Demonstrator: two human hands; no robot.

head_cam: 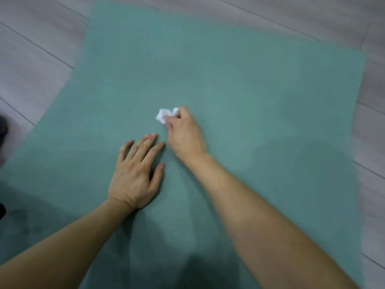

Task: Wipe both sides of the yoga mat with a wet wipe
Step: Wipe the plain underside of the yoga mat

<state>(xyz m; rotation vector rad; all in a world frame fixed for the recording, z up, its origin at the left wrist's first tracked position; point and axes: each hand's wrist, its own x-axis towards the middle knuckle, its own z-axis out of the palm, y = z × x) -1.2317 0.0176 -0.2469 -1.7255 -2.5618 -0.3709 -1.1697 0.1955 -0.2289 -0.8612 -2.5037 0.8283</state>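
Observation:
A teal yoga mat (pixel 250 84) lies flat on the floor and fills most of the view. My right hand (pixel 184 132) grips a crumpled white wet wipe (pixel 163 116) and holds it down on the middle of the mat. My left hand (pixel 136 172) lies flat on the mat just below and to the left of the right hand, its fingers straight and spread, palm down. Both forearms reach in from the bottom of the frame.
Grey wood-plank floor (pixel 37 59) surrounds the mat on the left, top and right. A dark object (pixel 3 130) sits at the far left edge, partly cut off by the frame.

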